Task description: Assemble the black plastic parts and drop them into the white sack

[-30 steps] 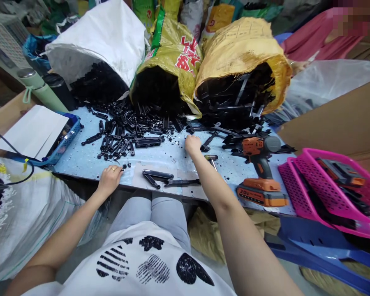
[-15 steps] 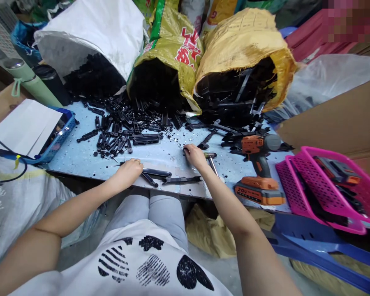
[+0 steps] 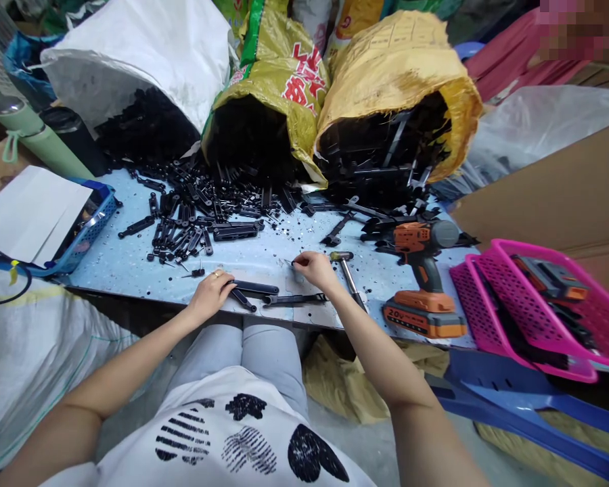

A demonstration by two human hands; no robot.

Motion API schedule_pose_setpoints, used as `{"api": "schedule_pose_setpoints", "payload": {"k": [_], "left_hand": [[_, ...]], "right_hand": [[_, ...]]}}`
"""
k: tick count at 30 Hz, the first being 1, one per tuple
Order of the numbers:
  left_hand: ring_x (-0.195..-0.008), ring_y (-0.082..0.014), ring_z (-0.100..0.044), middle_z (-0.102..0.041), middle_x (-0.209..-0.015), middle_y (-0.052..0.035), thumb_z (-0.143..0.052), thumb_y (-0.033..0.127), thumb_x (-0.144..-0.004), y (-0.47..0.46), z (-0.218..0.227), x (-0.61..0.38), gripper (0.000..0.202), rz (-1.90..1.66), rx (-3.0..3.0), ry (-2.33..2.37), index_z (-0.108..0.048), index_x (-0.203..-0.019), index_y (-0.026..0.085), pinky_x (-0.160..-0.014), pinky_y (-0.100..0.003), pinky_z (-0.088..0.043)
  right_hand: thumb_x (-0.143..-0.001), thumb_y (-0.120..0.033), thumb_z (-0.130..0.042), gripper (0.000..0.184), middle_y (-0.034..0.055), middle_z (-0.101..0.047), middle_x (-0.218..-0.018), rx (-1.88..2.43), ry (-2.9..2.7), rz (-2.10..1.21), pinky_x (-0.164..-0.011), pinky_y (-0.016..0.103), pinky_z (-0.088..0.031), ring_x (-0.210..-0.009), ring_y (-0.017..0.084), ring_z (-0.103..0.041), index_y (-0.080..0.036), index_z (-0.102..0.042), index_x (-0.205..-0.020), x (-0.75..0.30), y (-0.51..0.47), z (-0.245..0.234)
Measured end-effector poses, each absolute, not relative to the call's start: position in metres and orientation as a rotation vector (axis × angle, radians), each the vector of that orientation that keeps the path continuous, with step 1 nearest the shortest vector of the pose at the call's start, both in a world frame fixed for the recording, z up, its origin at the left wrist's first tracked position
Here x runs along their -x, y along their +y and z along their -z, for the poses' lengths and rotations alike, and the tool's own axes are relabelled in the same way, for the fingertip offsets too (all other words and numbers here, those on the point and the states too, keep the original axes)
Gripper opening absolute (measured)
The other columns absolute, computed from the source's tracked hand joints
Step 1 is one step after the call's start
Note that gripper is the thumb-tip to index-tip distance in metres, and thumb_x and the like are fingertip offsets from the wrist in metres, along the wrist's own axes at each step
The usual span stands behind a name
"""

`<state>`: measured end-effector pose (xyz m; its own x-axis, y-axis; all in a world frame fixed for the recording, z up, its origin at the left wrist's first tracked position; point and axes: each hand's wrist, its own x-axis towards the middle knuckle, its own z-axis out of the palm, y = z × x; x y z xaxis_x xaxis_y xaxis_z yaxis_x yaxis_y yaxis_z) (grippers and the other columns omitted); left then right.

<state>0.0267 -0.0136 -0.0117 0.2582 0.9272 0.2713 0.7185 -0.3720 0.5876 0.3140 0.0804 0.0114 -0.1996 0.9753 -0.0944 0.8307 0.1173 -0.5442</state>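
At the table's front edge, my left hand (image 3: 211, 293) has its fingers closed on the left end of a black hinged bar (image 3: 258, 288), which has a shorter arm angled below it. To its right lies a black fork-ended bar (image 3: 297, 298). My right hand (image 3: 314, 268) is a little above the tabletop, fingertips pinched on a small pin (image 3: 287, 262) with a dark end. Beside the right forearm rests a hammer (image 3: 349, 276). A loose small black piece with a pin (image 3: 197, 272) lies just above my left hand.
Small black parts (image 3: 183, 216) are heaped at the back left, before a white sack (image 3: 142, 40), a green-gold sack (image 3: 264, 81) and a yellow sack (image 3: 386, 67). An orange cordless drill (image 3: 421, 277), pink baskets (image 3: 487, 311) and a blue basket (image 3: 94, 226) flank the workspace.
My right hand has moved slightly toward me and left, carrying the small pin. My left hand has shifted down to the hinged bar's end, uncovering the loose piece above it.
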Motion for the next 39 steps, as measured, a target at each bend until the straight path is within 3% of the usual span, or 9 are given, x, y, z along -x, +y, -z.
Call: {"api": "schedule_pose_setpoints", "payload": {"k": [3, 10, 17, 23, 34, 39], "left_hand": [[-0.091, -0.0188, -0.063, -0.066, -0.095, -0.0086, -0.05, 0.028, -0.091, -0.016, 0.014, -0.03, 0.021, -0.993, -2.142, 1.492, -0.064, -0.103, 0.016, -0.082, -0.035, -0.053], [-0.093, -0.0176, -0.064, -0.069, -0.096, -0.0086, -0.046, 0.026, -0.093, -0.019, 0.019, -0.031, 0.022, -1.106, -2.163, 1.464, -0.066, -0.098, 0.017, -0.086, -0.035, -0.053], [-0.094, -0.0171, -0.063, -0.068, -0.098, -0.0083, -0.046, 0.024, -0.093, -0.02, 0.022, -0.029, 0.021, -1.101, -2.239, 1.452, -0.065, -0.1, 0.017, -0.086, -0.034, -0.053], [-0.092, -0.0175, -0.063, -0.067, -0.097, -0.009, -0.046, 0.022, -0.093, -0.019, 0.022, -0.028, 0.022, -1.062, -2.289, 1.454, -0.065, -0.102, 0.016, -0.084, -0.033, -0.053], [-0.096, -0.02, -0.061, -0.066, -0.101, -0.01, -0.042, 0.024, -0.094, -0.019, 0.016, -0.027, 0.024, -0.922, -2.41, 1.524, -0.062, -0.105, 0.017, -0.084, -0.036, -0.049], [-0.11, -0.025, -0.054, -0.062, -0.112, -0.0117, -0.043, 0.027, -0.093, -0.017, 0.0, -0.055, 0.028, -0.657, -2.684, 1.307, -0.056, -0.116, 0.017, -0.093, -0.042, -0.038]], "right_hand": [[-0.073, -0.019, -0.058, 0.014, 0.0039, -0.07, -0.077, 1.707, -2.122, -0.689, -0.07, 0.025, -0.046, -0.073, 0.016, -0.063, -0.017, -0.07, -0.08, -0.312, 0.074, -0.025], [-0.068, -0.017, -0.058, 0.013, 0.0012, -0.067, -0.065, 1.443, -2.228, -1.201, -0.058, 0.021, -0.044, -0.06, 0.012, -0.06, -0.015, -0.07, -0.074, -0.302, 0.043, -0.071], [-0.068, -0.012, -0.057, 0.017, 0.0035, -0.069, -0.076, 1.618, -2.597, -0.787, -0.06, 0.022, -0.04, -0.067, 0.014, -0.06, -0.017, -0.072, -0.074, -0.277, 0.038, -0.08], [-0.072, -0.01, -0.055, 0.019, 0.0076, -0.067, -0.083, 1.462, -2.877, -0.549, -0.062, 0.024, -0.038, -0.071, 0.016, -0.06, -0.016, -0.071, -0.079, -0.265, 0.029, -0.084], [-0.081, -0.008, -0.052, 0.017, 0.009, -0.065, -0.084, 1.376, -2.881, -0.512, -0.065, 0.024, -0.042, -0.072, 0.016, -0.062, -0.014, -0.068, -0.082, -0.269, 0.028, -0.074], [-0.093, -0.023, -0.045, 0.023, 0.0096, -0.066, -0.096, 1.143, -2.564, -0.537, -0.078, 0.028, -0.048, -0.087, 0.017, -0.063, -0.016, -0.066, -0.099, -0.295, 0.01, -0.03]]}}
